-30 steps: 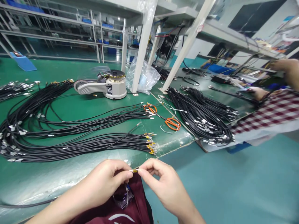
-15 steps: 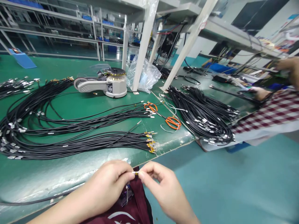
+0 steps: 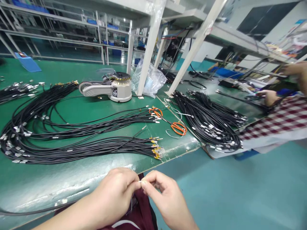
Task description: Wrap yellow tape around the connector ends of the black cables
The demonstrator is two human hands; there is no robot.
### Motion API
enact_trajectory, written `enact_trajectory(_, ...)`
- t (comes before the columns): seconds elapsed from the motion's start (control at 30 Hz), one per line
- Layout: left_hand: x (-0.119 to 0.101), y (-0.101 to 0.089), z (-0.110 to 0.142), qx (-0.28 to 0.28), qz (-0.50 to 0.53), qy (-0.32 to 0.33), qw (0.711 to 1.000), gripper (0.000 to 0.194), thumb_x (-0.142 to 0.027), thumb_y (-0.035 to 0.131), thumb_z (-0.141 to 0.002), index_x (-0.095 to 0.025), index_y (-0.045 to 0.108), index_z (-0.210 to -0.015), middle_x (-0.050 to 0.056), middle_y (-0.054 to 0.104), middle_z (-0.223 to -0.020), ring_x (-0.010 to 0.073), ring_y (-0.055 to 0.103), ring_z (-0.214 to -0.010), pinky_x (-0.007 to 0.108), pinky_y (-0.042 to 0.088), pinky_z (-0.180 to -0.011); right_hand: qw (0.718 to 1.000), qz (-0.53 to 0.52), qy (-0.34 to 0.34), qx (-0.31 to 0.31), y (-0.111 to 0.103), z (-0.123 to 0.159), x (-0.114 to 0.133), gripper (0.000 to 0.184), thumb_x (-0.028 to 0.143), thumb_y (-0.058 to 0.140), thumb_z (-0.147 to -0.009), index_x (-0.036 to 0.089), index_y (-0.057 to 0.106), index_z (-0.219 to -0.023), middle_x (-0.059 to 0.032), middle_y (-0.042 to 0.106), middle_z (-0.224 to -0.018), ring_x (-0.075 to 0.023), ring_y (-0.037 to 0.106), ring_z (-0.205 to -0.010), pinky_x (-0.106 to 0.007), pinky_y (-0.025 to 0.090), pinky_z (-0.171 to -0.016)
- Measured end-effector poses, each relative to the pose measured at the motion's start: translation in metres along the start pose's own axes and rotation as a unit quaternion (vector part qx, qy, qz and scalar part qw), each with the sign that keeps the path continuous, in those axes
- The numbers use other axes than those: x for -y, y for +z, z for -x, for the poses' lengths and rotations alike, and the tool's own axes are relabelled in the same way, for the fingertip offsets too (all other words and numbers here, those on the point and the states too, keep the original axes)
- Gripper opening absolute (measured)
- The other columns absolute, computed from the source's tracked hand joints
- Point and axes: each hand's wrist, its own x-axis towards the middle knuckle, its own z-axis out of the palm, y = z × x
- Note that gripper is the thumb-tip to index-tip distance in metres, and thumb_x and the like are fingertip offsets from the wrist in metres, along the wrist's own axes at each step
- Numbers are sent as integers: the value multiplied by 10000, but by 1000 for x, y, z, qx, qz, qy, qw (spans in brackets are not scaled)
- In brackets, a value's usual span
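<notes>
My left hand [image 3: 117,190] is closed in a pinch at the table's front edge, above my lap. It grips the end of a black cable, whose pale tip [image 3: 140,181] shows between my fingertips. The cable [image 3: 35,212] runs in from the lower left and passes behind my left forearm. My right hand [image 3: 164,195] pinches the same tip from the other side with thumb and forefinger, so the fingers of both hands almost meet. Most of the cable end is covered by the fingers. Beyond my hands lies a bundle of black cables [image 3: 107,148] with yellow-banded ends.
Orange-handled scissors [image 3: 178,128] lie near the table joint. A tape dispenser [image 3: 120,91] stands behind the cables. White posts [image 3: 150,48] rise from the green table [image 3: 100,167]. More cables [image 3: 203,118] lie at right, beside a co-worker's checked sleeve [image 3: 285,115].
My fingertips have come closer together. The yellow band that showed between them is now covered, with only a small pale bit visible. The head view has shifted slightly.
</notes>
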Motion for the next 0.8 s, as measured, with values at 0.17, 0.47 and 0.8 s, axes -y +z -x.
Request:
enact_trajectory(0.17,-4,-16,17,11,-31,36,999,227,-246,439,-901,-220,659,-851,7,694,-763,160,629,-707,228,449,-641,999,11,-13,41,-10,-5,12,169,224,600,-778,184,615,-615,3,626,-616,-144,577,-600,-224,467,-569)
enact_trajectory(0.47,103,-119,115,-201,-252,-43,946,265,-283,445,-898,-222,634,-1074,56,682,-942,199,617,-878,298,481,-780,976,-3,-161,-146,-67,-90,60,249,460,677,-700,216,639,-726,-40,645,-655,-165,607,-594,-278,511,-567)
enact_trajectory(0.8,123,-207,31,-246,-347,-99,900,251,-318,485,-876,-210,704,-935,67,707,-890,228,635,-886,316,462,-769,968,52,-92,-227,-91,-214,78,166,379,524,-764,265,523,-644,-69,622,-638,-229,642,-616,-402,520,-645)
